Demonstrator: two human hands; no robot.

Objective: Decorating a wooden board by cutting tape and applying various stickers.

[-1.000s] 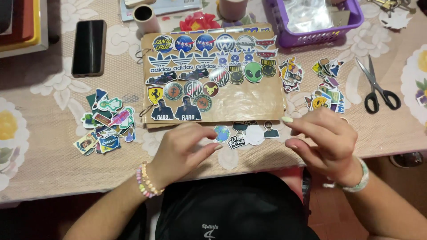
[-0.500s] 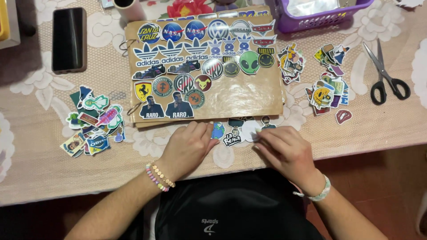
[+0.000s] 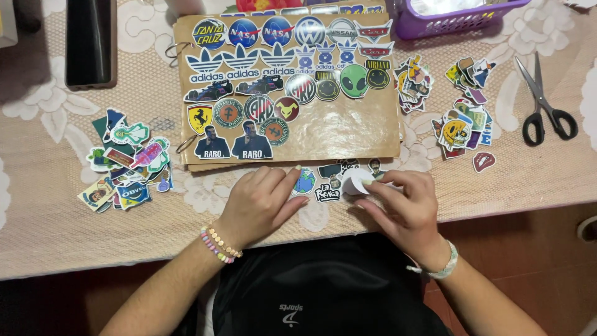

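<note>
A brown ring-bound album page (image 3: 329, 134) lies on the table, its upper half covered with several stickers. My right hand (image 3: 404, 208) pinches a small white round sticker (image 3: 354, 185) just below the album's lower edge. My left hand (image 3: 261, 205) rests flat on the tablecloth beside it, fingertips near a globe sticker (image 3: 305, 182) and a black lettered sticker (image 3: 326, 193). A few other loose stickers (image 3: 339, 168) lie between both hands and the album.
Piles of loose stickers lie at the left (image 3: 124, 162) and at the right (image 3: 460, 118). Black-handled scissors (image 3: 544, 106) sit far right, a black phone (image 3: 90, 40) top left, a purple basket (image 3: 460, 15) top right. The table's front edge (image 3: 93, 261) runs near my body.
The view has shifted, so the album sits higher and more central. My right hand now lifts the white round sticker off the cloth; my left hand stays flat.
</note>
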